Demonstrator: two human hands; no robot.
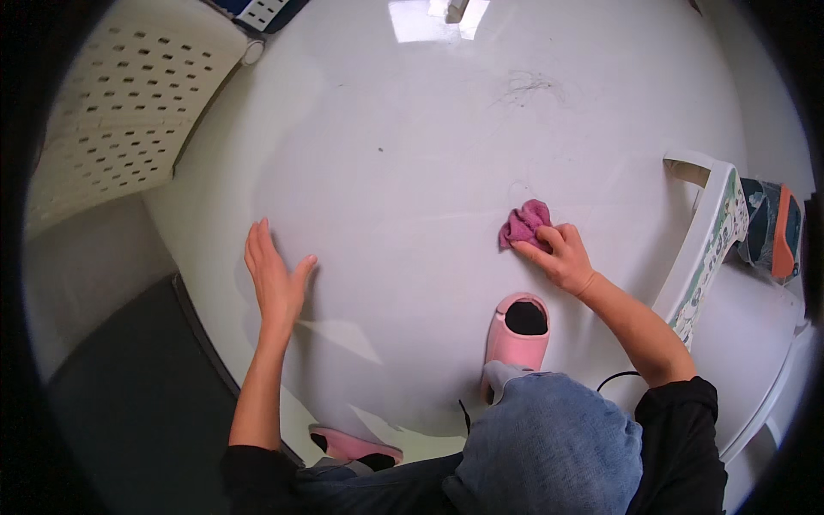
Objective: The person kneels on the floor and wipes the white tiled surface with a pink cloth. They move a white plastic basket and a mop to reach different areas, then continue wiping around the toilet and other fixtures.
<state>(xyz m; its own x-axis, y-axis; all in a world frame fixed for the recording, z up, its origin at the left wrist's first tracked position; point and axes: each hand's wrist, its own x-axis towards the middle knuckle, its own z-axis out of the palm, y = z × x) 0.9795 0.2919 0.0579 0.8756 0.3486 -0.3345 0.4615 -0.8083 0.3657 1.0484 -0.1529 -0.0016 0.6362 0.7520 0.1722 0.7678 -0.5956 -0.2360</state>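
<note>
A crumpled pink cloth (526, 221) is pinched in the fingers of my right hand (568, 259), low over or against the glossy white floor (412, 180); whether it presses down I cannot tell. My left hand (275, 277) is held out on the other side, empty, thumb spread from the fingers, and it casts a shadow beside it. Just beyond the cloth lie a few thin loose hairs (523, 190). A larger tangle of dark hair (531, 87) lies farther out on the floor, and a small dark speck (380, 150) sits nearer the middle.
A perforated cream plastic basket (138, 96) stands at upper left, above a dark mat or panel (141, 386). To the right is a white plastic stool (705, 244) with a printed edge, beside an orange-and-dark object (782, 232). My pink slippers (518, 341) are below my hands.
</note>
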